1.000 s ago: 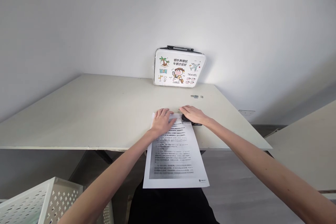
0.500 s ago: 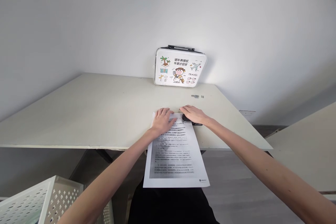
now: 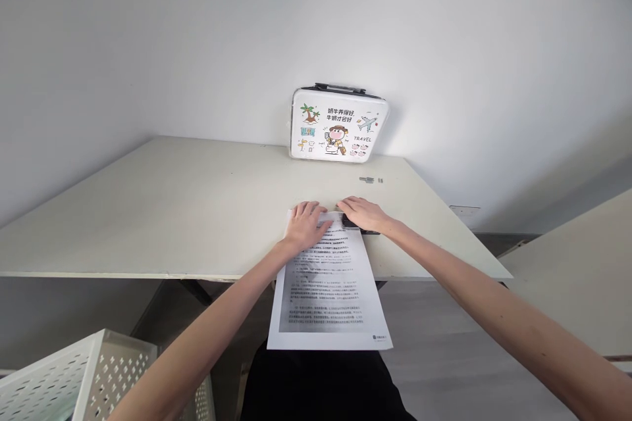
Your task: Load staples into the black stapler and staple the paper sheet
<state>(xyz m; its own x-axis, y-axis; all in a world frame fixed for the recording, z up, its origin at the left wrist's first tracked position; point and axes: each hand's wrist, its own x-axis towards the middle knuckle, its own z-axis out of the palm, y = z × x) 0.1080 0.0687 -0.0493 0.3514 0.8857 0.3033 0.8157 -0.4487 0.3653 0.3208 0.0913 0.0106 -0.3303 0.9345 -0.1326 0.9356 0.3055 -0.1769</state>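
Note:
My left hand [image 3: 306,224] lies flat on the top part of a printed sheet of paper [image 3: 328,309], fingers spread. The sheet hangs over the table's front edge toward my lap. My right hand [image 3: 364,213] is closed over a black stapler [image 3: 351,221] at the sheet's upper right corner. Part of the stapler is covered by that hand, and its dark base shows to the right. Whether more than one sheet lies there, I cannot tell.
Behind my hands a white cartoon-printed case [image 3: 340,125] with a black handle stands against the wall. Small grey staple strips [image 3: 367,179] lie on the pale table [image 3: 197,210]. A white perforated basket [image 3: 118,368] sits below at the left.
Both hands stay in nearly the same place on the paper and stapler. The sheet's lower edge has shifted very slightly left and up in view.

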